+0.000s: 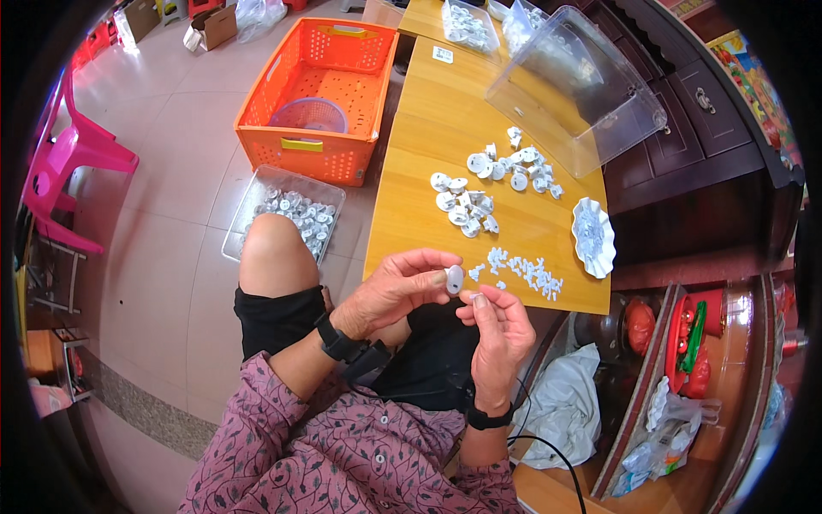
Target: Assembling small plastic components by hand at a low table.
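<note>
Between the thumb and fingers of my left hand [396, 287] is a round white plastic part [455, 279], held above the table's near edge. Close beside it, my right hand [498, 330] pinches a small white plastic piece [475, 295], mostly covered by the fingertips. The two pieces are apart. Just past my right hand, a scatter of small white pieces [533, 276] lies on the wooden table [411, 171]. Farther back sit two loose clusters of round white parts, a nearer cluster [467, 206] and a farther cluster [518, 167].
A scalloped white dish [605, 259] of small pieces stands at the table's right edge. Behind it rests a large clear plastic box [634, 128]. On the floor left are an orange crate [300, 154] and a clear tray [233, 242] of round parts by my knee. A black cable [565, 458] runs lower right.
</note>
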Tool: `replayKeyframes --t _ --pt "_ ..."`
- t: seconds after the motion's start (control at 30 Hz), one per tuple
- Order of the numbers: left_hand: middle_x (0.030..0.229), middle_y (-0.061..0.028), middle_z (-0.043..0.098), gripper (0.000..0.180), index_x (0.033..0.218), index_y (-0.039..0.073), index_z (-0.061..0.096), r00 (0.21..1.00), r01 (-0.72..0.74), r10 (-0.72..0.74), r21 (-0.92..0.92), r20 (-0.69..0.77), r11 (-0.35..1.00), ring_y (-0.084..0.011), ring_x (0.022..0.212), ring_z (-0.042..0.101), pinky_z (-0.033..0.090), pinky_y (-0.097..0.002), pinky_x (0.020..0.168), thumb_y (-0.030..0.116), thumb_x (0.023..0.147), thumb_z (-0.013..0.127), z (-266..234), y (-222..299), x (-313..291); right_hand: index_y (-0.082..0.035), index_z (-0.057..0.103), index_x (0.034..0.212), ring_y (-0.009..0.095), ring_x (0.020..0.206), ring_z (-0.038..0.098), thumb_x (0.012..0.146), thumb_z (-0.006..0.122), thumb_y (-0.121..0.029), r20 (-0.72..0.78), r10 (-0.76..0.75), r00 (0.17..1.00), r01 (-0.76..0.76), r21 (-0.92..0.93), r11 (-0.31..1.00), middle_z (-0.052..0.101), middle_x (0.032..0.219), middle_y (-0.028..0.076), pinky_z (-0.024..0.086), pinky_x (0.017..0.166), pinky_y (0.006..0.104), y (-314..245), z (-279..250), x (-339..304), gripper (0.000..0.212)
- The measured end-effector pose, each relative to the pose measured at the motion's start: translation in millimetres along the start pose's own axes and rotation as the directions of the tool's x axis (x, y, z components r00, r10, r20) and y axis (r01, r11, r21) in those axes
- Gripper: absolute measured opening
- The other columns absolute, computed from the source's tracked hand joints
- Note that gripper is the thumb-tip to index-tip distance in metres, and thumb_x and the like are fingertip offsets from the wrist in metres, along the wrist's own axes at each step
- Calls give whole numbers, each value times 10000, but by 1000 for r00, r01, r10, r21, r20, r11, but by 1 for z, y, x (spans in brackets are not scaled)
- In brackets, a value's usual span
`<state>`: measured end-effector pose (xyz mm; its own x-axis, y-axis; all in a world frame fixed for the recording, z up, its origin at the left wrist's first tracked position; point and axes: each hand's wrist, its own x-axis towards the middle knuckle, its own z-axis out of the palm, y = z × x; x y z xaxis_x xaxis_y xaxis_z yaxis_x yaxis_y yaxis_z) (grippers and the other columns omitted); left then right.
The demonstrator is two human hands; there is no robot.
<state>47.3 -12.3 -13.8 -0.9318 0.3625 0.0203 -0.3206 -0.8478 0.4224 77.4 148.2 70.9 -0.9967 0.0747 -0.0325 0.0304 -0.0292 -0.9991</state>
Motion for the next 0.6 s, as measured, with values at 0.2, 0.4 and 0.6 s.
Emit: replayKeyframes --t 0.2,0.4,0.6 --pt "1145 -93 668 333 1272 -14 611 1000 -3 3 89 4 996 -157 992 654 564 -289 850 71 953 660 4 0 -3 47 630 1040 115 783 662 953 656 -48 -34 -18 999 19 28 999 720 957 116 529 730 226 -2 6 -2 131" --pt "1153 -105 665 333 1266 -13 608 1000 -10 9 62 23 998 -176 1031 657 557 -319 918 64 947 666 3 -3 -3 45 655 1027 77 831 617 927 680 3 -65 -91 994 96 67 993 668 924 41 501 745 205 8 11 -2 111" --pt "1186 -115 658 313 1246 -3 612 998 -27 26 33 50 999 -202 1099 647 543 -351 971 48 942 664 1 -9 -3 51 660 994 80 811 601 929 676 9 -75 -131 988 130 -28 991 639 936 29 490 720 207 12 13 -1 78"
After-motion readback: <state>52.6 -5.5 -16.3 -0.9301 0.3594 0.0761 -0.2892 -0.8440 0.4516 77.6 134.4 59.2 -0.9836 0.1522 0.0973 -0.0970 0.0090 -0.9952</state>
